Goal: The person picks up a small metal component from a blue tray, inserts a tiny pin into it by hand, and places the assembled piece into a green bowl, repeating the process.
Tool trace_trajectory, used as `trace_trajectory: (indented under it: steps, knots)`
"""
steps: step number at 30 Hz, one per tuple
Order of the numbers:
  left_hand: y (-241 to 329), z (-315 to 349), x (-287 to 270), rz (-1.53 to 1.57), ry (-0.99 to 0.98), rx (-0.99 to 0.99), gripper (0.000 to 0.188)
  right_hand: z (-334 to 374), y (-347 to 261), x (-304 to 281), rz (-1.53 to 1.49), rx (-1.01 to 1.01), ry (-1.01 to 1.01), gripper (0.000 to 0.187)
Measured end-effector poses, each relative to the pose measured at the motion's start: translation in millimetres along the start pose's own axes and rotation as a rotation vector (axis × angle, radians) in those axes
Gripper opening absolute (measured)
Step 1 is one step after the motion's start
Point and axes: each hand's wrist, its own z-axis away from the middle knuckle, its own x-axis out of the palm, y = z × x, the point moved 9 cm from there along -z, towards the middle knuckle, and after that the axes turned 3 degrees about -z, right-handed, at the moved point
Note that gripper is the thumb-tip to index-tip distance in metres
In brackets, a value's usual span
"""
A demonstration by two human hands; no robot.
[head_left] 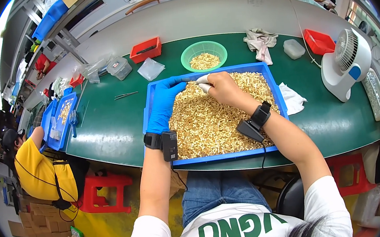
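A blue tray (217, 158) full of small brass-coloured metal pieces (218, 122) lies in front of me. My left hand (166, 100), in a blue glove, is over the tray's far left part with its fingers closed together. My right hand (226, 89) has white finger covers and comes in from the right, its fingertips pinched close to the left ones. Something small and dark shows between the two hands, but its kind cannot be made out. Just beyond them, a green plastic basket (216, 46) holds more of the brass-coloured pieces.
Tweezers (126, 95) lie on the green table (107, 127) to the left. Red bins (145, 50), clear boxes (119, 68) and a cloth (260, 41) line the far side. A white fan (346, 62) stands right. A person in yellow (44, 168) sits left.
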Motion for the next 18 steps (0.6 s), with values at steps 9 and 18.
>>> trace_trajectory:
  steps: [9, 18]
  knots:
    - [4, -1, -2, 0.115, 0.029, 0.071, 0.041, 5, 26, 9, -0.702, 0.382, 0.017, 0.037]
    - [8, -1, -2, 0.147, 0.061, 0.1, 0.039, 9, 30, 17, -0.771, 0.433, 0.079, 0.035]
